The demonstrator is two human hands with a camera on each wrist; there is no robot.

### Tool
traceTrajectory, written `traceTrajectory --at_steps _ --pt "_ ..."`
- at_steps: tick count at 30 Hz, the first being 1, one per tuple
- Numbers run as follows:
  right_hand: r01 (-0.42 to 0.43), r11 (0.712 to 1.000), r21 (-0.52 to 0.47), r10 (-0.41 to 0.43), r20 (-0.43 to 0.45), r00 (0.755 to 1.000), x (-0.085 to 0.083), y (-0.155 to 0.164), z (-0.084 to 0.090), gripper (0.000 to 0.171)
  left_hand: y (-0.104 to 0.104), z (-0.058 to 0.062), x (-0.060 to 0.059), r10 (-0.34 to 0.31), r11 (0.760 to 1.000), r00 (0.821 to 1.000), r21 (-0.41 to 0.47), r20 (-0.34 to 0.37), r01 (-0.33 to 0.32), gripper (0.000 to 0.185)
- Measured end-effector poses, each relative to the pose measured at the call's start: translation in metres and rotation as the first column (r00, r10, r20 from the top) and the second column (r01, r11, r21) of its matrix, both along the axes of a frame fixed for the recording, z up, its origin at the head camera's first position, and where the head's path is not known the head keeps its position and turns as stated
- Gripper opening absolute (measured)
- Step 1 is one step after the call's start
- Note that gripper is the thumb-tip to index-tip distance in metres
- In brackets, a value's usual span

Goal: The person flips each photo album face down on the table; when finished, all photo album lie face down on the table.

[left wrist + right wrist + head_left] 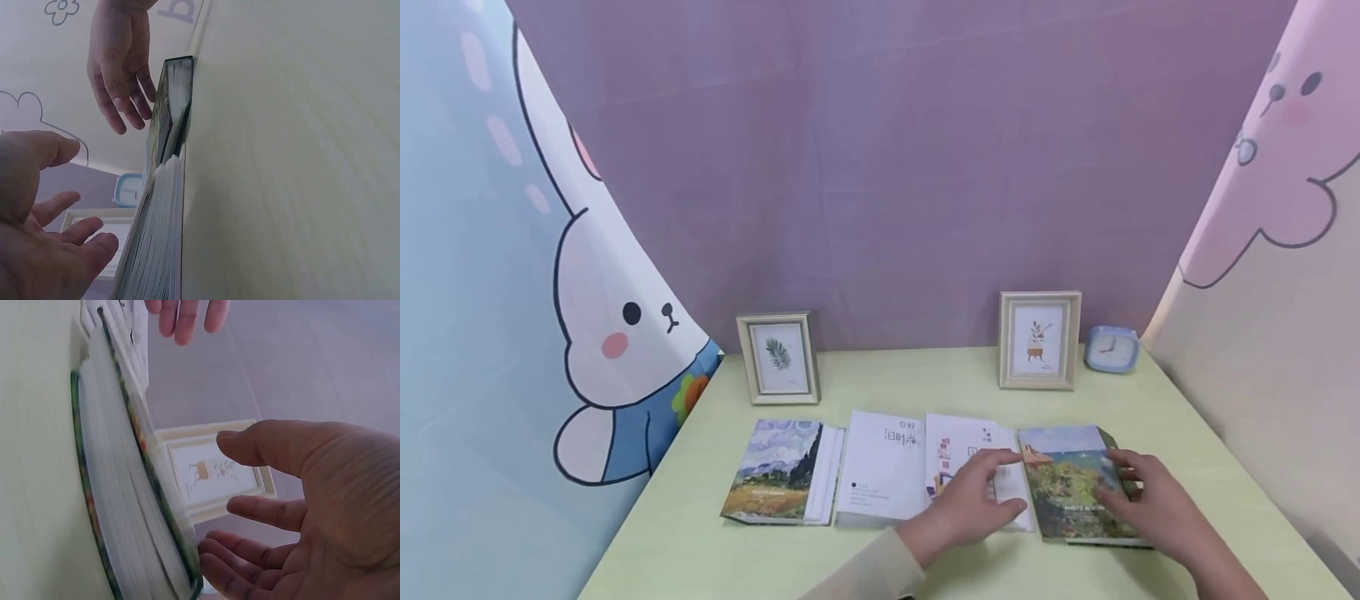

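Several photo albums lie in a row across the table. The rightmost album (1067, 487) has a painted green landscape with sea on its cover. Over its right side my right hand (1161, 504) hovers with spread fingers, fingertips close to the cover's edge; the right wrist view shows thumb and fingers (265, 512) apart. My left hand (966, 504) is held over the white album with small pictures (951, 446), its thumb and fingers parted and nothing in them. To its left are a plain white album (880, 467) with dark lettering and an album with a painted wheat field (775, 471).
A leaf-print frame (778, 358) stands at the back left, and a potted-plant frame (1039, 342) at the back right beside a blue clock (1112, 350). A purple cloth (880, 183) hangs behind the light green table (917, 375), with cartoon-printed curtains on both sides.
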State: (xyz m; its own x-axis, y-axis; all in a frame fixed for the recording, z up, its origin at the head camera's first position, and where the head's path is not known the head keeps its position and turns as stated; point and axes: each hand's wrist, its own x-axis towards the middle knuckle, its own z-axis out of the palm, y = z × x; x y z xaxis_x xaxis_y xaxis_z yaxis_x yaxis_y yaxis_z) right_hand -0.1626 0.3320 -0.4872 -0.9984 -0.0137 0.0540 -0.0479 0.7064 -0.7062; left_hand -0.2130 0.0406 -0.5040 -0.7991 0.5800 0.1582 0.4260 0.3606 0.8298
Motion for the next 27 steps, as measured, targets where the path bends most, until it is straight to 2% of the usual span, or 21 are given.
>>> traceTrajectory --at_steps 3,10,20,27 --pt "-0.009 1.000 -0.017 0.009 0.006 1.000 -0.001 -0.008 0.002 0.072 -0.010 0.000 -0.001 0.036 0.999 0.999 -0.012 -0.016 -0.037 0.062" --pt "-0.050 0.997 -0.063 0.050 0.006 0.999 -0.005 -0.029 0.005 0.072 -0.032 0.001 -0.003 0.076 0.997 0.996 0.009 -0.039 -0.075 0.062" --pt "-0.102 0.993 -0.054 0.097 -0.093 0.991 -0.015 -0.062 0.003 0.065 -0.060 -0.007 -0.004 0.142 0.988 0.990 0.070 -0.005 -0.141 0.061" --pt "-0.135 0.990 -0.029 0.133 -0.062 0.989 -0.017 -0.086 0.006 0.067 -0.076 -0.009 -0.005 0.192 0.973 0.981 0.125 0.018 -0.192 0.063"
